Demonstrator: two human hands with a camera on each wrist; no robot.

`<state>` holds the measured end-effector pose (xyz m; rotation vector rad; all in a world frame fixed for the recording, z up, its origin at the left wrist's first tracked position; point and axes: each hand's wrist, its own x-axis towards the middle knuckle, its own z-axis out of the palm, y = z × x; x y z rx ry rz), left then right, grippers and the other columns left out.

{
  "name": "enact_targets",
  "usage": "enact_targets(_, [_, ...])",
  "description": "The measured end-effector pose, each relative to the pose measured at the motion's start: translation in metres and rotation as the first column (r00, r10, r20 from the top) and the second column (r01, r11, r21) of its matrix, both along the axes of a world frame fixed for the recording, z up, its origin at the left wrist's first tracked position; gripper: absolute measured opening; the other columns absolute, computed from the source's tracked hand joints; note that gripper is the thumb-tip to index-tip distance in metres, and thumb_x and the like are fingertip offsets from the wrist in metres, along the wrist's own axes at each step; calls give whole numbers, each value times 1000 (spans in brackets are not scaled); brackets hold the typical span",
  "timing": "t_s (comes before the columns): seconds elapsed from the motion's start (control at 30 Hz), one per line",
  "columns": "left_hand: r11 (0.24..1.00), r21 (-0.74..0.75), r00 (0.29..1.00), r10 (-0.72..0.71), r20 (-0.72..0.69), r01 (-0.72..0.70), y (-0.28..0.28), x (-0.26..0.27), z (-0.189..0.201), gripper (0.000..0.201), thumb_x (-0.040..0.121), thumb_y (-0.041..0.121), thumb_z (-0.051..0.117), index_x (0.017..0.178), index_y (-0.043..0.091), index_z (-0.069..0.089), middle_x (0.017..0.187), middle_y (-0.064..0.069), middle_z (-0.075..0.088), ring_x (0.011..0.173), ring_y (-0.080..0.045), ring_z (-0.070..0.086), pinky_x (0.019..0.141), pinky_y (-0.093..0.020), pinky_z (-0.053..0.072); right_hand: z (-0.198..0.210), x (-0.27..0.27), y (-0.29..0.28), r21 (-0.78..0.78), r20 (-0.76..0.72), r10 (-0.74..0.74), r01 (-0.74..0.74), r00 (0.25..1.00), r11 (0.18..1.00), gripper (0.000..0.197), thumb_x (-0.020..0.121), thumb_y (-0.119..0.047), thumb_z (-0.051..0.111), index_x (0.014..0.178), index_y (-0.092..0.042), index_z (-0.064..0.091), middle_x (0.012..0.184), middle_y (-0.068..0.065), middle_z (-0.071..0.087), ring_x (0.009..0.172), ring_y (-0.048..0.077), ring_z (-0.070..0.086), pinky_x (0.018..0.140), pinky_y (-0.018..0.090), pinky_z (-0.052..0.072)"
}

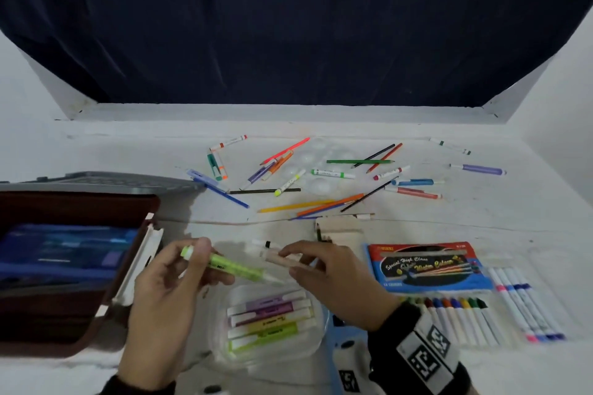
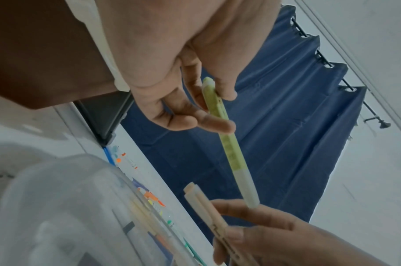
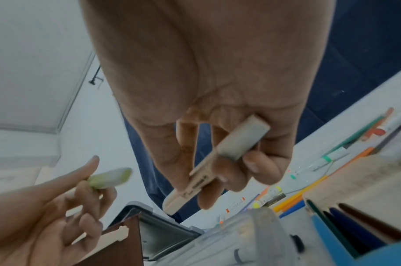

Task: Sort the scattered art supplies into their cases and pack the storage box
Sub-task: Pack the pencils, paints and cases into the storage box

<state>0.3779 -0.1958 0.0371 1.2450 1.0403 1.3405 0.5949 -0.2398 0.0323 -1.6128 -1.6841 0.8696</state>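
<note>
Still early-to-middle, I'd say. The left hand (image 1: 167, 282) is pinching a green highlighter (image 1: 234, 267) and the right hand (image 1: 333, 276) is curling its fingers round a peach highlighter (image 1: 282, 258), both hovering just above the clear case (image 1: 221, 349) at 6 o'clock, where several highlighters are already lying. The water colour pen box (image 1: 426, 266) and rows of markers (image 1: 462, 317) are sitting lined up at 4 o'clock. Left to do: loose pens and pencils (image 1: 314, 176) are sprawling across 12 o'clock, and the brown storage box (image 1: 64, 314) at 9 o'clock is sitting open. It's a white counter (image 1: 529, 218) with a dark blue curtain (image 1: 288, 26) hanging behind.
</note>
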Motion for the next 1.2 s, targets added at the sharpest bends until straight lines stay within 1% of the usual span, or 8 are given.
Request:
enact_targets(0.07, [1000,-20,998,15,58,-14,-3,-3,0,48,85,44,64,87,-3,62,78,-27,64,56,-22,64,59,-25,55,-4,-3,1,30,101,37,-40,994,999,27,97,-21,59,121,-32,66,101,-8,64,80,0,53,70,7,37])
enact_targets(0.17, [1000,-2,999,5,49,-5,-6,-6,1,40,89,40,60,82,1,61,75,-23,68,56,-25,62,58,-27,54,-8,-8,5,78,217,64,-82,974,994,25,94,-20,61,117,-25,69,104,-6,68,86,0,55,81,9,42])
enact_targets(0.27, [999,45,1000,25,-4,-25,-8,-11,4,37,91,32,57,83,-4,60,68,-16,68,53,-27,57,54,-31,50,-8,-13,11,89,400,27,-68,916,994,22,94,-29,60,114,-30,68,105,-12,67,102,11,54,94,36,41])
enact_targets(0.43, [992,107,994,70,-86,-61,-9,-21,7,31,88,29,58,85,-1,65,58,-9,62,44,-16,47,44,-22,43,-4,-25,18,51,497,67,-106,865,993,21,94,-30,58,114,-33,66,108,-13,68,108,14,47,94,39,33])
enact_targets(0.83, [998,21,983,-52,-174,57,-14,-28,-4,22,85,20,66,103,7,67,72,-18,65,54,-23,65,57,-19,50,-11,-39,16,-62,731,230,-273,642,960,20,94,-24,50,105,-28,67,92,-2,68,95,22,57,79,37,18])
enact_targets(1.0, [992,-69,959,-124,-256,110,-22,-31,-5,18,75,22,75,86,7,73,75,-7,74,67,-27,75,62,-18,51,-19,-42,16,-104,733,275,-298,622,949,22,89,-11,47,92,-23,66,85,-2,66,88,24,61,78,34,28])
enact_targets(1.1, [968,-120,875,-249,-415,219,-24,-37,-4,11,76,20,81,85,17,77,76,-4,77,73,-18,75,70,-22,52,-23,-40,17,-96,713,279,-306,643,947,28,88,-9,49,103,-23,67,94,-1,69,93,23,62,85,34,38])
enact_targets(1.2, [959,-119,815,-282,-506,258,-24,-45,-3,15,81,13,80,92,21,75,83,4,77,78,-11,75,72,-15,50,-22,-34,16,-84,691,270,-297,670,951,27,91,-11,51,112,-21,65,106,0,69,101,23,62,88,35,47])
